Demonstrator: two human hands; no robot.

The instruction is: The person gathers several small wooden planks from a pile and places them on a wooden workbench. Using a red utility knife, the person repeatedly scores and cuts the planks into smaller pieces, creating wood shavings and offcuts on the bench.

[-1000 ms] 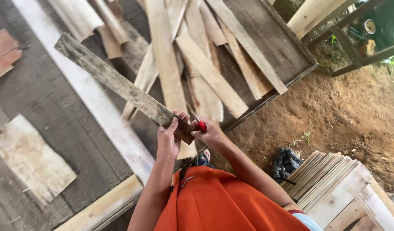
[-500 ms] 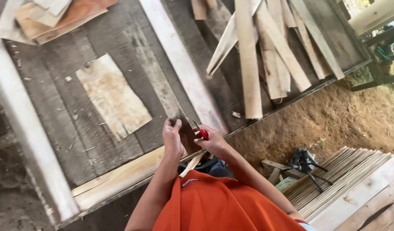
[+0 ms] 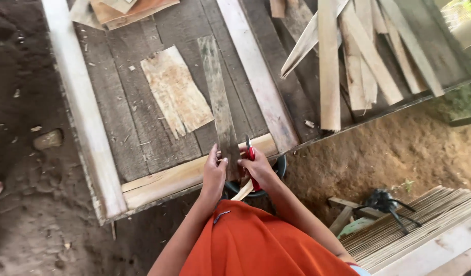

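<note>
A: Grey weathered slat [image 3: 220, 102], lying lengthwise on the dark plank platform [image 3: 143, 133], near end at the platform's front edge.
B: Left hand [image 3: 214, 174] pinching that near end, fingers curled on it. Right hand [image 3: 257, 168] closed around a red-handled tool [image 3: 251, 153] (kind: cannot tell), just beside the slat.
A: Farther out: pale flat board [image 3: 176, 92] left of the slat, white rail [image 3: 256, 71] right of it.
B: Beyond, loose pile of pale slats [image 3: 348, 56].
</note>
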